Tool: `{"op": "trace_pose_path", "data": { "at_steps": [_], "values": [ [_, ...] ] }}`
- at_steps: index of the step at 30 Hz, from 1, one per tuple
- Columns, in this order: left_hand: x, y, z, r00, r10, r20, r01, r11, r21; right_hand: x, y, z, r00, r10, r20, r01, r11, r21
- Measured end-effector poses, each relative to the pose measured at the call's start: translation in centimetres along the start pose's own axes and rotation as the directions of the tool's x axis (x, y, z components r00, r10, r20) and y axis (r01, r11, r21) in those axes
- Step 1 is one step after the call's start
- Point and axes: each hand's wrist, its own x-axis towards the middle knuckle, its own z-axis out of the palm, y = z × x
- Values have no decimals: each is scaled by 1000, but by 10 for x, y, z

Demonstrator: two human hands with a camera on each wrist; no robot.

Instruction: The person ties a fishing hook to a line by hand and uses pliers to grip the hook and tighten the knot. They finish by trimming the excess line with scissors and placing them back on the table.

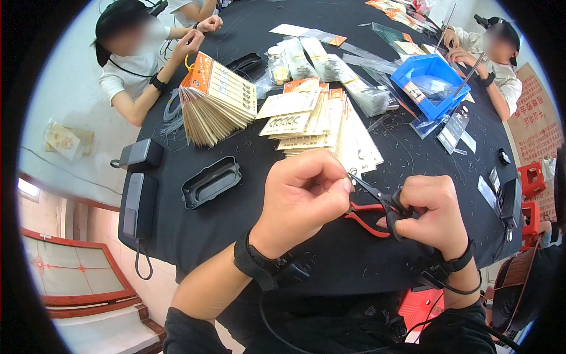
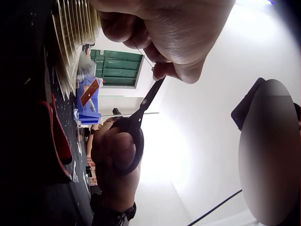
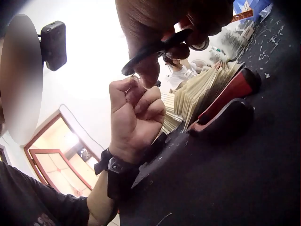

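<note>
My left hand (image 1: 306, 192) is curled, with thumb and forefinger pinching a thin fishing line (image 2: 144, 56); its end is hidden by the fingers. Black scissors (image 1: 377, 192) are in my right hand (image 1: 433, 212), thumb and fingers through the loops. Their blade tips point at the left fingertips, right by the line in the left wrist view. Beneath the scissors, red-handled pliers (image 3: 230, 92) lie on the black tablecloth (image 1: 283, 236). Just beyond my left hand is a spread pile of fishing hook cards (image 1: 321, 127).
A fanned bundle of hook cards (image 1: 221, 106) stands at the left, behind a black plastic tray (image 1: 212, 183). Farther off are clear plastic packets (image 1: 365, 94), a jar (image 1: 277, 66) and a blue bin (image 1: 424, 79). Power banks (image 1: 138, 203) sit at the left edge. Other people work across the table.
</note>
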Motion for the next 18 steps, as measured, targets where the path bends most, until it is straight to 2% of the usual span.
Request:
{"op": "trace_pose_path", "data": {
  "at_steps": [6, 12, 15, 18],
  "values": [
    [0, 6, 1, 999, -36, -11, 36, 999, 7, 0, 5, 8, 998, 40, -45, -37, 997, 72],
    [-1, 0, 0, 999, 2, -49, -4, 1000, -29, 1, 2, 11, 989, 142, 39, -147, 966, 214],
    [0, 6, 1, 999, -25, -33, 25, 1000, -1, 0, 11, 14, 994, 111, 20, -113, 967, 228],
    [0, 3, 0, 999, -10, -52, 10, 1000, -1, 0, 1, 10, 970, 208, 128, -235, 934, 268]
  ]
}}
